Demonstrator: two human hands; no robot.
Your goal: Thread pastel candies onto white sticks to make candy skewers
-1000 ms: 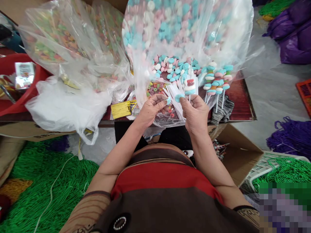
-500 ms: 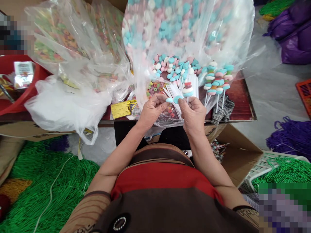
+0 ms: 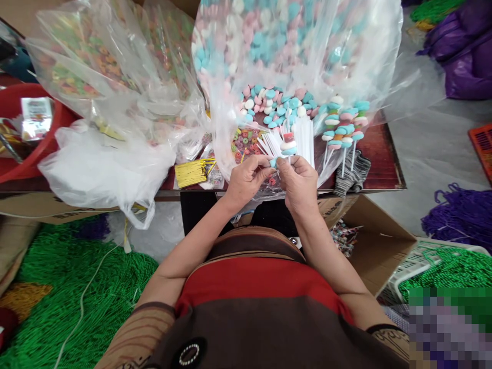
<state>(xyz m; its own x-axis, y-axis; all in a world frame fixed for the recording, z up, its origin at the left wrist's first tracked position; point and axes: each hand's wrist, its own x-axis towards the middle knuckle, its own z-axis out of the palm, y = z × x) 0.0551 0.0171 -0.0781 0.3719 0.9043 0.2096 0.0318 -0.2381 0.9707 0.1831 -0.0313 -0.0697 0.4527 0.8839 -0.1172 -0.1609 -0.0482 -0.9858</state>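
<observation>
My left hand (image 3: 249, 177) pinches a light blue rounded disc (image 3: 273, 162), its fingertips meeting those of my right hand (image 3: 300, 180). Closed fingers of the right hand grip a white stick below its stack of red, white and blue pieces (image 3: 288, 145); the thumb and forefinger also touch the blue disc. Behind the hands, thin white sticks (image 3: 304, 136) lie fanned out. Loose pink, white and blue discs (image 3: 280, 108) spill from a large clear bag (image 3: 261, 46). Small coloured rings (image 3: 246, 143) lie left of the sticks. Several finished-looking stacked sticks (image 3: 344, 123) rest at the right.
Yellow twist ties (image 3: 191, 173) and a white plastic bag (image 3: 103, 164) lie leftward, near a red basin (image 3: 63, 123). A grey knitted item (image 3: 352, 174) sits by the table's right edge (image 3: 388, 164). Below stand an open carton (image 3: 378, 230) and green strands (image 3: 96, 287).
Both hands have come closer together, the right one moving left with the stacked stick. The blue discs between the fingertips are now mostly covered.
</observation>
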